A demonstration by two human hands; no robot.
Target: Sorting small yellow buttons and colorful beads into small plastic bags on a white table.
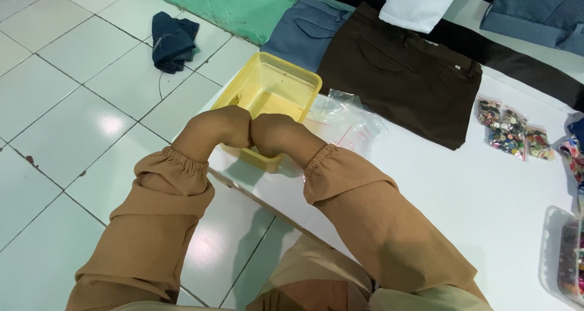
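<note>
My left hand (222,127) and my right hand (277,134) are pressed side by side, wrists bent sharply down, at the near rim of a yellow plastic tub (286,73). The tub stands on the corner of a white table (474,195) and looks empty inside. Only the backs of my wrists and hands show; my fingers are hidden below them, so I cannot tell whether they grip the tub. Both arms wear loose brown sleeves with elastic cuffs.
Crumpled clear plastic bags (344,119) lie right of the tub. Brown trousers (401,73) and blue-grey trousers (304,31) lie flat behind. Bags of mixed buttons (511,131) and a clear button box (566,262) are at right. A dark blue cloth (173,40) lies on the tiled floor.
</note>
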